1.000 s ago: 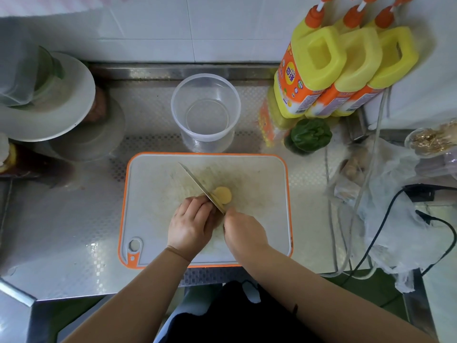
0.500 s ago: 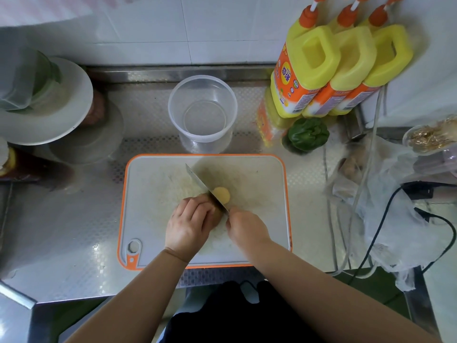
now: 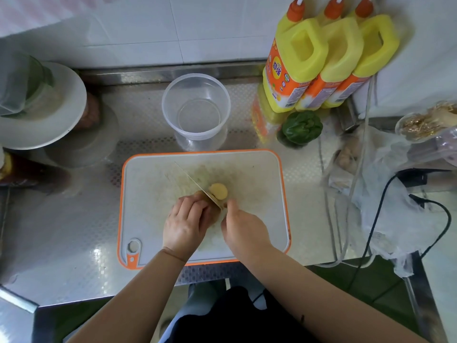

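A white cutting board (image 3: 153,194) with an orange rim lies on the steel counter. On it my left hand (image 3: 185,224) holds down a brownish vegetable piece with curled fingers. My right hand (image 3: 243,231) grips the handle of a knife (image 3: 195,184), whose blade runs up and left across the piece. A round yellow slice (image 3: 218,191) lies flat just right of the blade. The knife handle is hidden inside my right hand.
A clear plastic tub (image 3: 196,108) stands behind the board. Three yellow bottles (image 3: 321,60) and a green pepper (image 3: 301,127) sit at the back right. White plates (image 3: 49,115) are stacked at the left; plastic bags (image 3: 385,194) and black cables (image 3: 380,214) at the right.
The knife has stayed against the piece with only small shifts of the blade. Both hands keep their places on the board.
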A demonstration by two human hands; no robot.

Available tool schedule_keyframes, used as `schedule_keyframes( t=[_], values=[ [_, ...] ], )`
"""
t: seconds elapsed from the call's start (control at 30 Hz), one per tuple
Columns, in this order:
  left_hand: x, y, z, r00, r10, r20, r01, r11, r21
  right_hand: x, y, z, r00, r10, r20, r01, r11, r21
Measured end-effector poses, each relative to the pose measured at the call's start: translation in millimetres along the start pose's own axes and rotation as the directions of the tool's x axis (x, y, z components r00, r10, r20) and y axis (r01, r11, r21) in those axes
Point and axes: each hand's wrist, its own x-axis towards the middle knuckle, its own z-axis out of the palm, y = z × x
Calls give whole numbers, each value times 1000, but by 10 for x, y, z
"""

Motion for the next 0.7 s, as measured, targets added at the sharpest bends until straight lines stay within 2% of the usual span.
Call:
schedule_keyframes(
  t=[0.27, 0.43, 0.57, 0.7],
  values=[
    [-16, -39, 5, 999, 21, 42, -24, 997, 73, 122, 35, 84, 997, -77, 1, 76, 986, 147],
    [-43, -87, 26, 999, 11, 50, -13, 998, 54, 246, 133, -9, 989, -39, 139, -4, 956, 294],
    [-55, -92, 31, 998, 31, 55, -34, 997, 63, 452, 215, -167, 985, -37, 171, 23, 996, 86],
    [-64, -89, 45, 998, 25, 57, -30, 996, 79, 603, 126, -324, 981, -116, 158, 103, 991, 85]
  ],
)
